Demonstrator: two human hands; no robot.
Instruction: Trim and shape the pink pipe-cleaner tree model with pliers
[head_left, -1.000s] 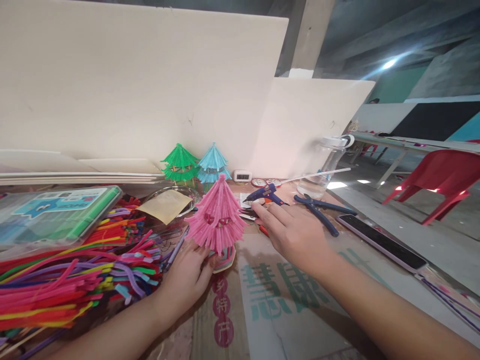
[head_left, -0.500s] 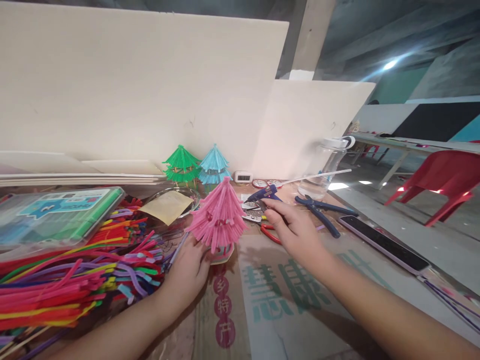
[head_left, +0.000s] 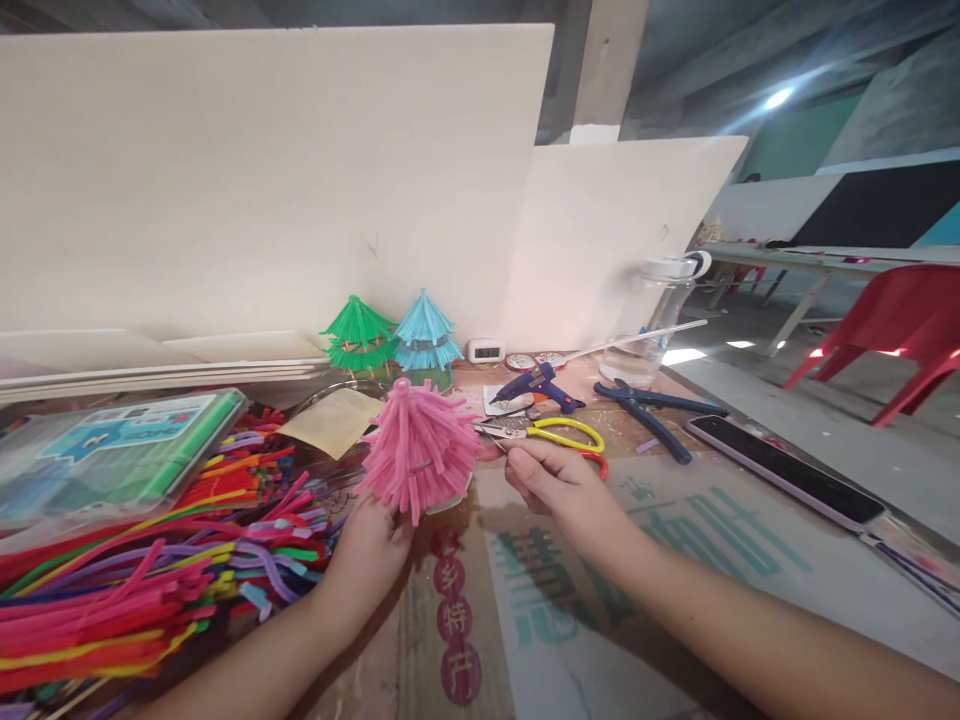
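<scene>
Here's the left hand, grasping the pink tree low, under its fringe, in front of the green tree and the blue tree. Those two stand upright, layers on. The pink one wears its fringe to the tip, so it looks well advanced; what's left can't be told. Over by the scissors, the right hand bunches its fingers, and whether they pinch anything is unclear.

The left hand and right hand were bare, as were the slender, smoothly tapering left forearm and right forearm.
</scene>
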